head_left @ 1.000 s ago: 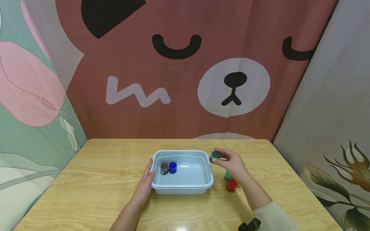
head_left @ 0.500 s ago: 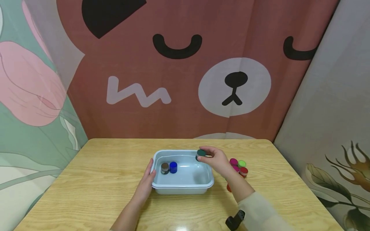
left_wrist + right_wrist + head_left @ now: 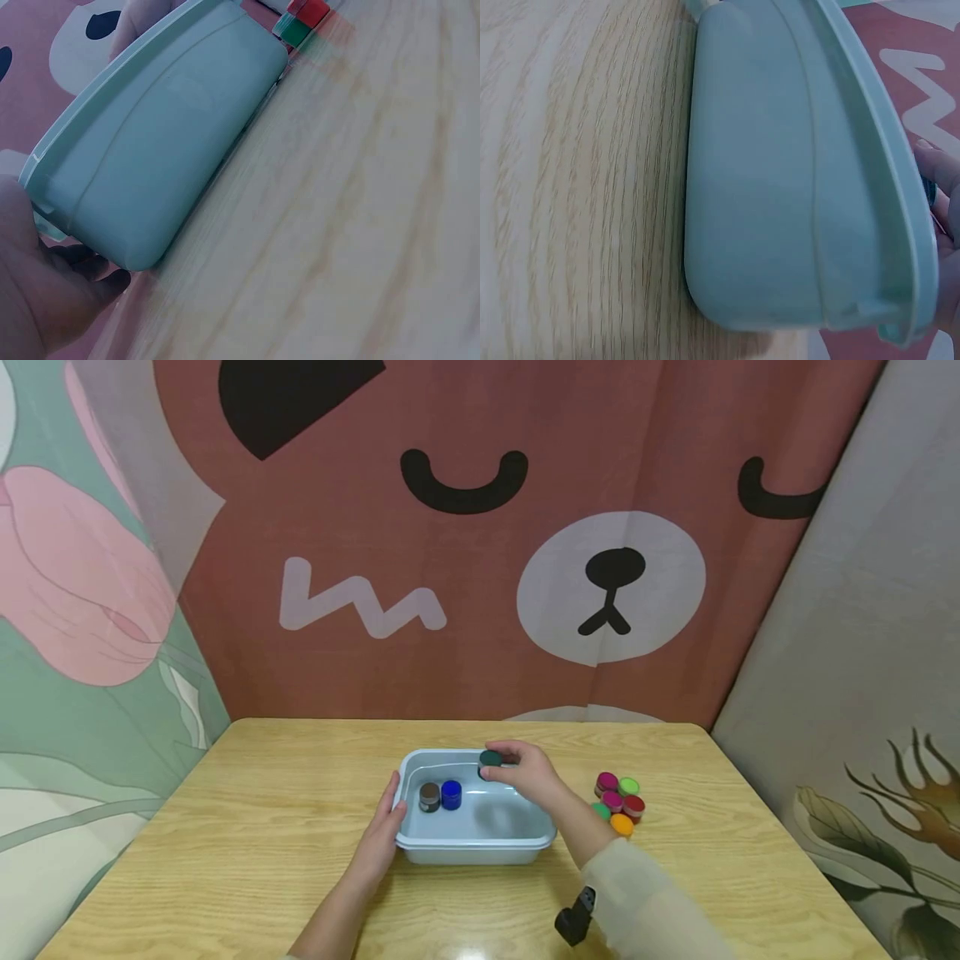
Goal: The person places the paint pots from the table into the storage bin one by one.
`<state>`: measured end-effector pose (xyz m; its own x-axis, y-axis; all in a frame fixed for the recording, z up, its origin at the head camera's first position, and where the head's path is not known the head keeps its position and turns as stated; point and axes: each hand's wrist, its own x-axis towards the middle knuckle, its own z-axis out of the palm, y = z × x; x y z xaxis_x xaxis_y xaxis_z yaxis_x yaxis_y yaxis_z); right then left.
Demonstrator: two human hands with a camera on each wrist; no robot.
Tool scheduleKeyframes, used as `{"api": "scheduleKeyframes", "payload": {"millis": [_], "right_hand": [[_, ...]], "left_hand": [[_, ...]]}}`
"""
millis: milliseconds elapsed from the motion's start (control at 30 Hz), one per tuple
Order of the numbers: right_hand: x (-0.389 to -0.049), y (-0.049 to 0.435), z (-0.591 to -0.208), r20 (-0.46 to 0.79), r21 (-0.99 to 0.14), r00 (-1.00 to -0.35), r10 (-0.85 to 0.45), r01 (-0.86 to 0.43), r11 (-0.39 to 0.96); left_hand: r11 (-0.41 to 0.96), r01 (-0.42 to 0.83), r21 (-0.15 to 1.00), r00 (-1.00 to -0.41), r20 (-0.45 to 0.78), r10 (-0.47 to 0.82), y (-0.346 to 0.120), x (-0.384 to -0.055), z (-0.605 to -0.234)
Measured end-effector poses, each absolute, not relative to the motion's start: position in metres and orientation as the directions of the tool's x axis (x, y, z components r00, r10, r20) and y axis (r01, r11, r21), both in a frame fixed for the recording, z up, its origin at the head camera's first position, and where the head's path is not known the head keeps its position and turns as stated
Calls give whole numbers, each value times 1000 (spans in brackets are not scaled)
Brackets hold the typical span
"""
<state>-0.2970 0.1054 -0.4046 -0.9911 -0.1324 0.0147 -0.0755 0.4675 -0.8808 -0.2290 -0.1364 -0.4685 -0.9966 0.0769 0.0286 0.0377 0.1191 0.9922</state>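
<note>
A light-blue plastic basin stands on the table. At its left end my left hand grips the side, thumb at the rim and fingers along the outer wall; the left wrist view shows those fingers low on the basin's end. Between thumb and fingers my right hand pinches a small jar with a dark green lid, held above the basin's inside near the far wall. Inside, toward the left, a brown-lidded jar and a blue jar stand side by side.
Right of the basin several small jars cluster on the table, among them a magenta one, a lime one, a red one and an orange one. A printed curtain hangs behind the table.
My right hand has carried the dark green jar leftward, from beside the basin's right rim to over its inside. The left hand has stayed at the basin's left end.
</note>
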Motion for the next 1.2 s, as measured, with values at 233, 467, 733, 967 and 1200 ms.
{"api": "scheduleKeyframes", "payload": {"millis": [233,467,733,967,1200], "right_hand": [[-304,94,-412,2,-889,-987,-162,-76,451],[-307,86,-418,-25,-860,-980,-199,-80,503],[-310,83,-420,-43,-829,-968,-247,-103,550],[-316,78,-430,-70,-797,-971,-229,-83,599],[-315,78,-432,-112,-784,-968,-223,-52,619]], "left_hand": [[130,30,991,-997,20,78,-136,-230,-470],[130,21,991,-997,11,82,-136,-230,-472],[141,9,990,-997,-2,76,-137,-231,-471],[116,4,993,-997,-5,76,-136,-230,-470],[126,8,992,-998,0,70,-135,-231,-470]]}}
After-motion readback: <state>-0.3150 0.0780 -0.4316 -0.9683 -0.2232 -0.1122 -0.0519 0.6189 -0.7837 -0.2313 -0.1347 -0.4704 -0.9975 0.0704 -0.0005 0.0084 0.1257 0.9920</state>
